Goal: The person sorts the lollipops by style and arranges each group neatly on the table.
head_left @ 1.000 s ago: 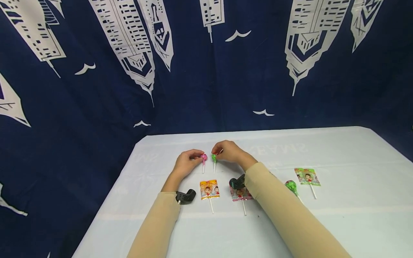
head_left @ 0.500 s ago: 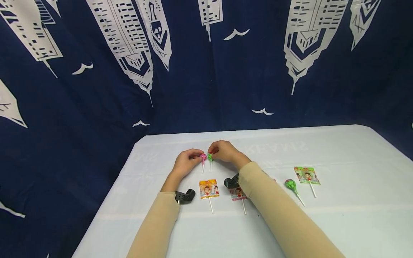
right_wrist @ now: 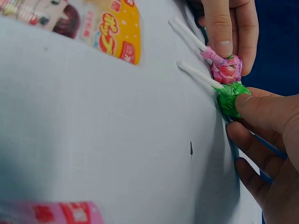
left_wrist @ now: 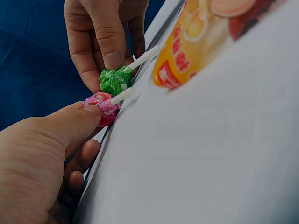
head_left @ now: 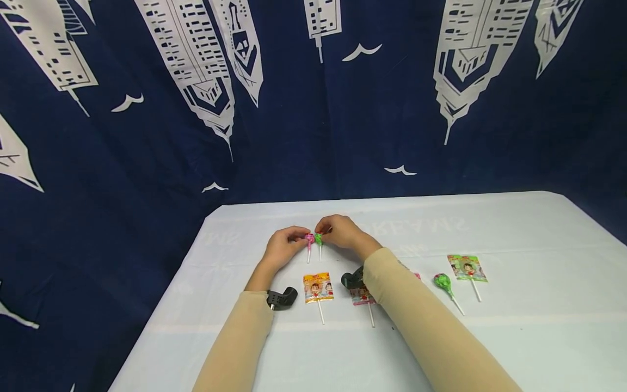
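My left hand (head_left: 283, 246) pinches the wrapped head of a pink lollipop (head_left: 309, 239) between thumb and fingers. Just to its right, my right hand (head_left: 343, 231) pinches the head of a green lollipop (head_left: 319, 239). Both white sticks point toward me, roughly side by side. In the left wrist view the pink lollipop (left_wrist: 103, 107) and green lollipop (left_wrist: 114, 82) sit head against head or nearly so. The right wrist view shows the same pair, with the green head (right_wrist: 231, 99) under my right thumb.
An orange-packaged lollipop (head_left: 318, 288) lies nearer me on the white table (head_left: 220, 337). A red-pink packaged lollipop (head_left: 361, 295) is partly hidden under my right forearm. To the right lie a green round lollipop (head_left: 443, 282) and a green-packaged one (head_left: 467, 268). A dark blue printed cloth (head_left: 294, 136) hangs behind.
My right hand has moved left with the green lollipop, narrowing its gap to the pink one. The left hand has stayed in place with the pink lollipop.
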`<action>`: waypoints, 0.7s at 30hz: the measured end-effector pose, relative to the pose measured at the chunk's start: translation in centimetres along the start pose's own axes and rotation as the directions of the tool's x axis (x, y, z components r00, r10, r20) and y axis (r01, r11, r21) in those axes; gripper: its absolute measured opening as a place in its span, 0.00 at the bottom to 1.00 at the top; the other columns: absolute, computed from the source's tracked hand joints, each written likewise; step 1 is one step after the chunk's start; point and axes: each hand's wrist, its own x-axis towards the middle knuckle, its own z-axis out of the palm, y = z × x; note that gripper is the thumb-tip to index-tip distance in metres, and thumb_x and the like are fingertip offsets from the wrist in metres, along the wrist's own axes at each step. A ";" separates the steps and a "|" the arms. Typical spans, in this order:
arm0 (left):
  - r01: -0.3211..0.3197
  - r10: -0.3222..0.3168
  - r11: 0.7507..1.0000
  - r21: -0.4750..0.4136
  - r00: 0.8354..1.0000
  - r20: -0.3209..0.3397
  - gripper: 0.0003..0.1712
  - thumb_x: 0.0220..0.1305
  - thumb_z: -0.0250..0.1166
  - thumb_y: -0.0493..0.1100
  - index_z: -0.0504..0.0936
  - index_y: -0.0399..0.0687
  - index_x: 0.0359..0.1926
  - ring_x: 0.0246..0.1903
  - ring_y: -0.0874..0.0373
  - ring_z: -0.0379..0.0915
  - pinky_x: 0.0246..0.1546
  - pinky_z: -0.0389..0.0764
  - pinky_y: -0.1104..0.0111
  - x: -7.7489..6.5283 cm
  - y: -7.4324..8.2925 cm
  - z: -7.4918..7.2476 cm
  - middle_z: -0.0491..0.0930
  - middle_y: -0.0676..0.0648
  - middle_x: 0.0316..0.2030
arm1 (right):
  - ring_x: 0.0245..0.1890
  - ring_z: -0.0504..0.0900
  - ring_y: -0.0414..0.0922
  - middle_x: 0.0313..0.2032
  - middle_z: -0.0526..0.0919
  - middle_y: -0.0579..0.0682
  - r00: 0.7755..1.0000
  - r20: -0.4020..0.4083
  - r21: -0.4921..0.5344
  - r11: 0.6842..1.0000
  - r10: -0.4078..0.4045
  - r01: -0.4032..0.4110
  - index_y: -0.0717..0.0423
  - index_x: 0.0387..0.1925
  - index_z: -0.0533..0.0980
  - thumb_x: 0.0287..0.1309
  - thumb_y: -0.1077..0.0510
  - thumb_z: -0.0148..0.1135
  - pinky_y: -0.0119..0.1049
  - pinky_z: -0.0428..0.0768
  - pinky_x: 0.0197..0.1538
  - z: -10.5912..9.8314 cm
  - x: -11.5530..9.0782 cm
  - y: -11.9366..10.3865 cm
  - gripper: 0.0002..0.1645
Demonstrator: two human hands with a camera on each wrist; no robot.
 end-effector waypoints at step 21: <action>0.013 -0.013 1.000 -0.022 1.000 -0.004 0.13 0.60 0.72 0.40 0.88 0.50 0.47 0.37 0.61 0.79 0.42 0.78 0.69 0.0 0.1 0.1 0.88 0.49 0.40 | 0.52 0.83 0.50 0.53 0.85 0.56 0.999 0.041 -0.019 0.999 -0.032 0.032 0.57 0.55 0.80 0.63 0.61 0.64 0.45 0.80 0.58 -0.3 -0.2 0.3 0.19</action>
